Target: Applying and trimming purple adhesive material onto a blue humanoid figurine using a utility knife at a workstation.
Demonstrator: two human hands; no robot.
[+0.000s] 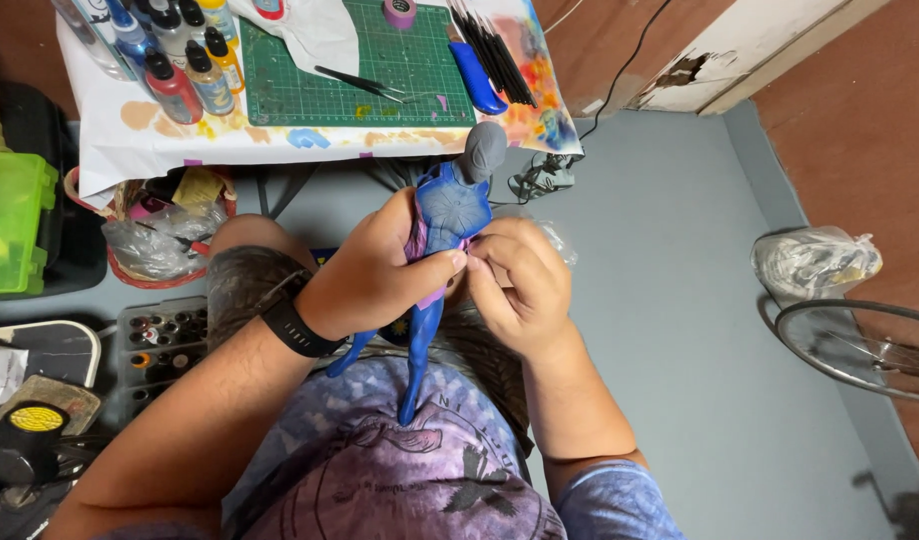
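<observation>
A blue painted figurine (450, 205) with a grey head is held above my lap, head pointing away from me, legs pointing toward my chest. My left hand (375, 270), with a black watch on the wrist, wraps around its waist and left side. My right hand (515, 285) pinches at the figurine's right hip, where a bit of purple tape or material shows. Both hands touch each other at the fingertips near the waist.
A low table holds a green cutting mat (360, 65), paint bottles (175, 55), tweezers (370, 85), brushes (495, 45) and a tape roll (400, 12). A green box (10, 220), a bagged basket (165, 240) and a paint rack (160, 345) are left; a bag (815, 260) and wire fan (865, 345) right.
</observation>
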